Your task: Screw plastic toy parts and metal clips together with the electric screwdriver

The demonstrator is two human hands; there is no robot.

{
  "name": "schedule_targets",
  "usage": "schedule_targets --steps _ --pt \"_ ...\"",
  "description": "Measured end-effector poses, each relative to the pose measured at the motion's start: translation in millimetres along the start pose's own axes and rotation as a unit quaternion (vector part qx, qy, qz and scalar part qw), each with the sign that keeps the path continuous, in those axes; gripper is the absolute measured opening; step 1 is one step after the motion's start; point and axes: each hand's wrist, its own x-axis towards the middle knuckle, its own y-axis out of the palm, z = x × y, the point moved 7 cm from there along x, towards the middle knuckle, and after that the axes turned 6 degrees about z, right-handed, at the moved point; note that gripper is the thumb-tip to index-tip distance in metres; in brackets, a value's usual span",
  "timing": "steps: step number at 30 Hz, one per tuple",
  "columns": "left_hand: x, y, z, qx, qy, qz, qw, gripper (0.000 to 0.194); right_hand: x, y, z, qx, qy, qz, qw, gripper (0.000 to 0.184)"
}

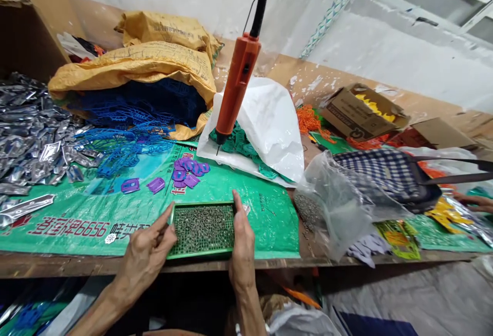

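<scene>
Both hands hold a shallow green plastic tray (194, 255) at the front edge of the bench. Its gridded bottom is strewn with many small metal screws (204, 227). My left hand (148, 246) grips the left side, thumb and fingers closed on the rim. On the opposite side, my right hand (242, 248) clasps the right end with its thumb raised along it; the fingers beneath are mostly hidden. Just beyond the tray lies a small pile of purple plastic pieces (188, 171). Above them hangs an orange electric screwdriver (238, 81), its bit pointing down.
Silver parts (34, 130) heap at the left, beside a yellow sack (146, 61) spilling blue plastic parts (127, 141). A white bag (269, 125) holds green pieces. To the right are a clear plastic bag (331, 202), a checkered bag (377, 171) and another person's hand (475, 202).
</scene>
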Motion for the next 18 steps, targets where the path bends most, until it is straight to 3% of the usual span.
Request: schedule_targets --steps 5,9,14,18 --pt "0.4 -9.1 2.7 -0.006 -0.042 -0.028 0.999 0.075 -2.1 -4.7 -2.3 0.038 0.003 -0.039 0.998 0.059" --pt "0.7 -1.5 2.4 0.002 -0.005 0.015 1.000 0.077 -3.3 6.3 -2.4 0.003 0.012 0.010 1.000 0.059" --pt "0.1 -4.1 10.1 -0.017 -0.061 -0.008 0.998 0.087 -3.1 -1.0 -2.2 0.020 0.018 -0.030 0.999 0.060" --pt "1.2 2.1 0.0 -0.023 -0.060 0.046 0.997 0.089 -2.8 4.0 1.1 -0.010 0.027 0.005 1.000 0.061"
